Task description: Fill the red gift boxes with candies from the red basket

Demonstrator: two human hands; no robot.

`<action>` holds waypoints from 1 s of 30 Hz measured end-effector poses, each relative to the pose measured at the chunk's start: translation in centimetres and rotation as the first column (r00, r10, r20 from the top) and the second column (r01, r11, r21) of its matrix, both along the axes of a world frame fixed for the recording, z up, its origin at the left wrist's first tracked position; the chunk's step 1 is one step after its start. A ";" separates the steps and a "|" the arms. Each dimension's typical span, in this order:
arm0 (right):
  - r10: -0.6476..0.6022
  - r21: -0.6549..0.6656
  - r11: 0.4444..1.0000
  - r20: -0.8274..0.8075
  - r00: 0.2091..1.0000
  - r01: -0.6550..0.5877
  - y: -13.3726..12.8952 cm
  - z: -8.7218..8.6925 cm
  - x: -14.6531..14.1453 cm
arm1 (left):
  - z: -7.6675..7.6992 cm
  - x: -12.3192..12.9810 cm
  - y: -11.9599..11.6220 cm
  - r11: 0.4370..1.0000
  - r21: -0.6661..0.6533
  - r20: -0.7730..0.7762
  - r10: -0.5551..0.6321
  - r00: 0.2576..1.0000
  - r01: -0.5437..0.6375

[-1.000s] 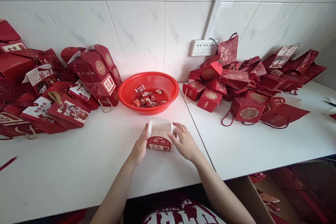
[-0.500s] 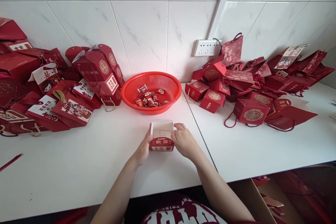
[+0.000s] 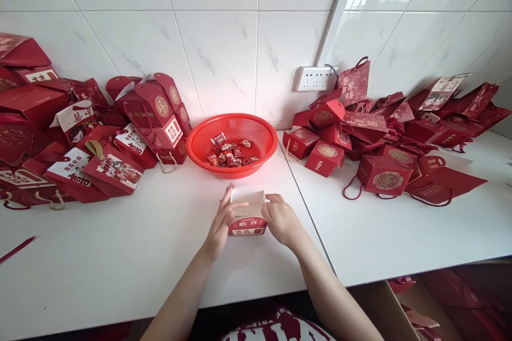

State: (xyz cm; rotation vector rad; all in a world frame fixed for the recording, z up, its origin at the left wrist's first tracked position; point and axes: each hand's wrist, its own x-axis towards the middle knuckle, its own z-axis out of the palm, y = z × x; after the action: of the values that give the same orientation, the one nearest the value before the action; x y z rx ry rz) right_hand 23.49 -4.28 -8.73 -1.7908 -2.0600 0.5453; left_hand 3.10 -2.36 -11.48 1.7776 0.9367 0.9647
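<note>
A small red gift box (image 3: 248, 225) with white lettering on its front stands on the table in front of me, its white inside showing through the open top. My left hand (image 3: 219, 226) is around the box's left side, fingers along the outer wall and thumb stretched across the opening. At the right edge, my right hand (image 3: 281, 219) pinches the wall with bent fingers; its fingertips are partly hidden. Behind the box sits a red plastic basket (image 3: 200, 164) holding several wrapped candies (image 3: 230, 154).
Red gift boxes (image 3: 160, 112) and bags are heaped at the left; another heap of red boxes (image 3: 386, 173) lies at the right. A power strip (image 3: 316, 79) is on the tiled wall. Below the table's front edge, a carton (image 3: 384, 303) holds red items. A dark red strip (image 3: 18, 249) lies at far left.
My left thumb has swung over the box's opening, and the left fingers have shifted. My right hand stays at the right edge. The view has tilted slightly.
</note>
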 end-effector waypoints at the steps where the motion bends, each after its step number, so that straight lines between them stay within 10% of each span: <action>1: -0.014 0.002 1.000 0.007 1.000 0.014 0.0 0.0 -0.1 | 0.2 -0.1 -0.1 0.999 -0.031 0.012 -0.029 1.000 0.029; 7: -0.015 0.052 0.999 -0.026 1.000 0.016 0.2 -0.4 -0.5 | 0.4 -1.0 0.3 0.977 -0.043 0.044 -0.205 0.978 0.207; 12: -0.100 0.288 0.950 -0.075 0.992 0.118 0.1 0.0 0.0 | -0.1 -1.2 0.6 0.997 0.071 -0.156 -0.032 0.987 0.044; 16: 0.276 0.445 0.873 -0.113 0.954 -0.200 0.1 1.9 0.9 | -0.2 -0.8 0.7 0.989 0.150 -0.201 0.052 0.978 -0.022; 21: 0.525 0.287 0.822 -0.047 0.850 -0.491 0.6 4.0 1.2 | 0.1 -0.5 0.6 0.991 0.130 -0.189 0.000 0.982 0.025; 30: 0.520 0.112 0.847 0.028 0.854 -0.519 1.9 3.6 0.4 | -0.4 -0.8 0.1 0.993 0.116 -0.157 0.008 0.988 0.010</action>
State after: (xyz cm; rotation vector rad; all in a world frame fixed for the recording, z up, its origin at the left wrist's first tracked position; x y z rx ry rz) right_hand 23.93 -2.39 -5.09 -1.1476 -2.5238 0.5514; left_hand 2.32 -2.23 -11.87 1.9750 0.9949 0.9043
